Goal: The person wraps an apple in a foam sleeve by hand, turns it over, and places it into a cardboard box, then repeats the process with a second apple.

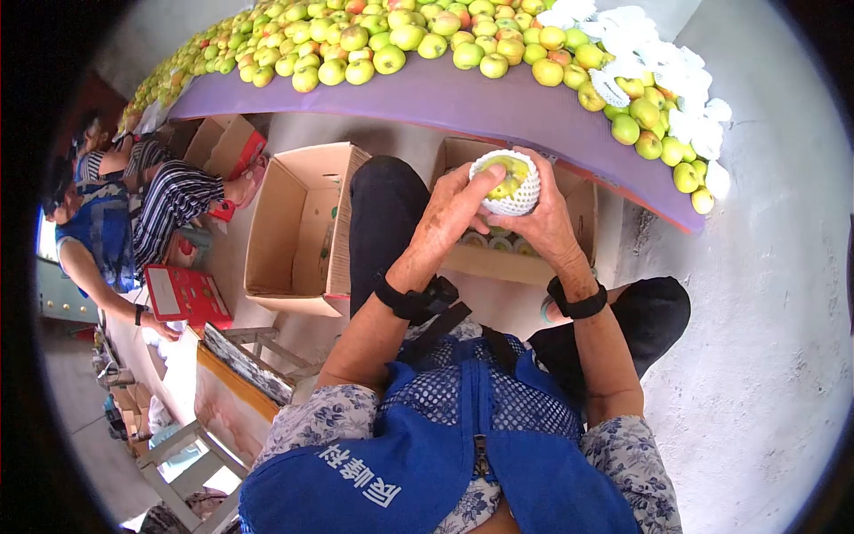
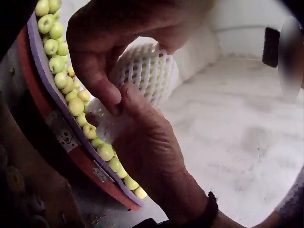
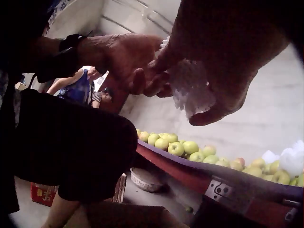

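- White foam net (image 1: 528, 198) encloses green apple (image 1: 510, 181).
- Left hand (image 1: 452, 208) and right hand (image 1: 550, 222): fingers curled round net.
- Loose apples (image 1: 389, 60) lie on purple surface (image 1: 400, 96).

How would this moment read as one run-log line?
left hand: grips apple; right hand: grips same apple; foam net: around sides, top exposed; carton: below hands

You are in what presents as a fruit-packing room or workshop. Observed: a long purple-covered surface (image 1: 427, 100) heaped with loose apples (image 1: 389, 60); white foam nets (image 1: 645, 44) at your right end of the surface; open cardboard boxes (image 1: 298, 227) below it, one holding rows of fruit (image 1: 503, 242); a plain, marked wall (image 1: 765, 285) right of it; other workers (image 1: 107, 227) to its left.
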`<action>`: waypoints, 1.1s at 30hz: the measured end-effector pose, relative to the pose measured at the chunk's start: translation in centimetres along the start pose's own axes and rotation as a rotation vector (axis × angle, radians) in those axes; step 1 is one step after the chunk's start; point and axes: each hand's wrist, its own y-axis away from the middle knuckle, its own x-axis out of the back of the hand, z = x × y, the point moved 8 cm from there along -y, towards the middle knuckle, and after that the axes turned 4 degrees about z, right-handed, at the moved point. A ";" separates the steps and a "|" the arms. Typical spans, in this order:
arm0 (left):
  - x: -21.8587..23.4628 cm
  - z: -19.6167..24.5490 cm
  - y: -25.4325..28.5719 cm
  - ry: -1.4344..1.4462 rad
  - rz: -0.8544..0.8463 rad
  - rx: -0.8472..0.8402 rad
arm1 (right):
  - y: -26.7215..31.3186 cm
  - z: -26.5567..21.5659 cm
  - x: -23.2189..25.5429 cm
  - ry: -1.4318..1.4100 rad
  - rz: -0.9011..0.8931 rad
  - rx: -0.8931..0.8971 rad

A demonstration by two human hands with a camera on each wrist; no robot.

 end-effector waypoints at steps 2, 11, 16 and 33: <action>-0.4 0.3 0.0 -0.009 -0.024 -0.013 | 0.1 -0.3 0.4 -0.010 0.035 0.027; 1.1 3.4 1.5 -0.214 0.351 -0.468 | 0.0 -0.1 0.8 -0.088 0.121 0.027; -0.3 8.6 5.6 -0.815 0.568 -0.956 | 0.1 0.5 1.4 -0.192 0.213 -0.003; 1.2 5.9 2.2 -0.107 0.230 -0.638 | 0.1 0.1 1.8 -0.037 0.225 0.060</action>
